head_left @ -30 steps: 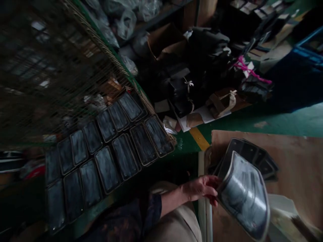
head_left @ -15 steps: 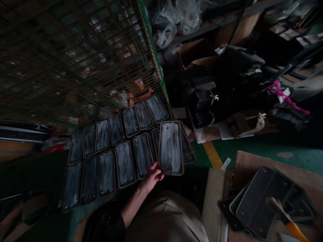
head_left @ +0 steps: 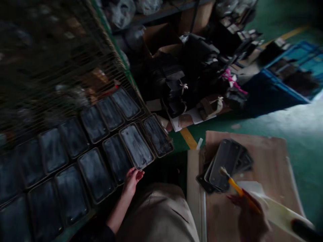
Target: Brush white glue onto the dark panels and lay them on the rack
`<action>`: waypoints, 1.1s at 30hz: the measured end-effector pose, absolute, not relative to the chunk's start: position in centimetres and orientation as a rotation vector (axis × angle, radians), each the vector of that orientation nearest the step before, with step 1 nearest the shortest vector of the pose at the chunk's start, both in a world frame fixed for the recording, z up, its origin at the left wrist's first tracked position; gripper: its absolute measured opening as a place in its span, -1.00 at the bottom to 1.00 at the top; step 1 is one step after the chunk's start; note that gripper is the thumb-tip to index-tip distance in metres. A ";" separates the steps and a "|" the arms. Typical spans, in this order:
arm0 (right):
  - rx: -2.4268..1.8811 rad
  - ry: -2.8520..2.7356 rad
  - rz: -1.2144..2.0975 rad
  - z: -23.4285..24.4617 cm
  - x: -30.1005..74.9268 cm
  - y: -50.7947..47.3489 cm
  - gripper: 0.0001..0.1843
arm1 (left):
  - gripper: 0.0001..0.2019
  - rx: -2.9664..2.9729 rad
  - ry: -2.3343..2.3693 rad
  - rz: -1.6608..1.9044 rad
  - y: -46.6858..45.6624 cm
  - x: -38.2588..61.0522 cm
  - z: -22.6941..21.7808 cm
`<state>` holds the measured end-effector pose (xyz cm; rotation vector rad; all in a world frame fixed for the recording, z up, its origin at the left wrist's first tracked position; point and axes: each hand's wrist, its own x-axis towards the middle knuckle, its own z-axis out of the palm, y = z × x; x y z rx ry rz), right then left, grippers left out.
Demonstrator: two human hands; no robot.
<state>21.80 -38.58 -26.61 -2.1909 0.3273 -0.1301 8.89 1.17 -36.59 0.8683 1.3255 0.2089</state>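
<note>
My left hand (head_left: 132,183) is at the near edge of a dark rectangular panel (head_left: 137,146) streaked with a whitish coating, fingers closed at its lower corner. That panel lies in the front row on the rack, beside other coated panels (head_left: 96,174). On the right, my right hand (head_left: 252,215), blurred, grips a brush (head_left: 236,186) with a yellow-orange handle. Its bristles are over a fanned stack of uncoated dark panels (head_left: 224,161), though contact cannot be made out.
The stack rests on a brown board (head_left: 267,161). A pale long object with a dark end (head_left: 285,211) lies near my right hand. Wire mesh (head_left: 75,64) rises at the left. Tied dark bundles (head_left: 174,80), an open carton (head_left: 161,37) and a blue crate (head_left: 277,87) stand beyond.
The view has swung right, bringing my right hand and the blue crate into sight. My left hand has lowered the coated panel into the front row.
</note>
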 end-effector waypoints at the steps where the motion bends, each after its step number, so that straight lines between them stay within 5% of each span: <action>1: -2.191 0.365 -0.097 -27.0 21.6 -39.3 -0.47 | -0.71 0.878 1.361 0.201 1.1 8.7 -36.8; 9: -2.395 0.277 -0.078 -31.6 24.3 -46.8 -0.59 | -0.86 1.063 1.359 -0.152 -4.0 8.1 -39.1; 16: -2.572 -0.059 -0.102 -33.9 32.3 -49.6 -0.66 | -0.62 1.314 0.686 -0.831 -20.0 18.5 -40.4; 27: -2.453 0.048 -0.211 -35.4 30.9 -51.8 -0.69 | -0.58 2.310 0.356 -0.822 -32.3 27.8 -42.3; 33: -2.423 0.046 -0.195 -35.1 28.7 -53.0 -0.69 | -0.89 2.263 0.100 -0.788 -31.9 27.8 -42.5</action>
